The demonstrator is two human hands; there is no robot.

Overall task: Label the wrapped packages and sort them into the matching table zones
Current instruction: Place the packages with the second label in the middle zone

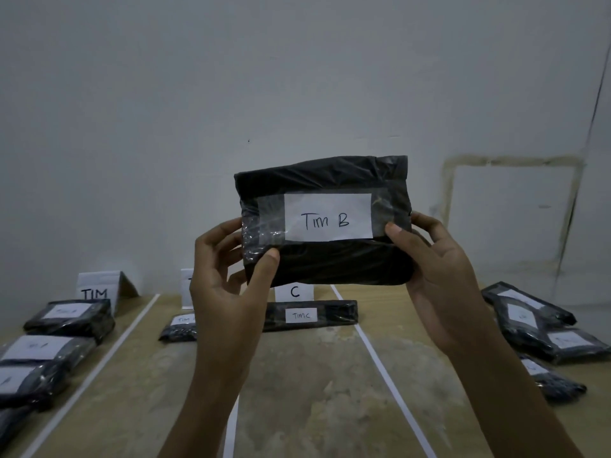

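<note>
**Q:** What is at the centre?

**A:** A black plastic-wrapped package (330, 264), held upright in the air above a table (297, 375) and in front of a pale wall (231, 77). A white paper label (327, 217) taped across its front reads "Tim B" in handwriting.

**Q:** How is it held?

**A:** Both hands grasp it. The left hand (224, 285) curls round the lower left corner, with the thumb on the front and the fingers behind. The right hand (436, 269) grips the right edge, its thumb tip touching the label's right end.

**Q:** How is the table laid out?

**A:** It is tan and worn, and white tape lines (380, 361) split it into zones running away from the viewer. Folded paper signs stand along the far edge. The left sign (97, 287) shows "TIM", with anything further hidden. The sign just below the held package shows "C" (294, 292).

**Q:** Are there other packages?

**A:** Yes. One marked "TIM C" (310, 315) lies flat just in front of the "C" sign. A smaller one (178, 328) lies to its left, partly hidden by the left wrist. The left zone holds a left pile (71, 317) of labelled packages, and a right pile (535, 322) lies beyond the rightmost line. The writing on both piles is too blurred to read.
</note>
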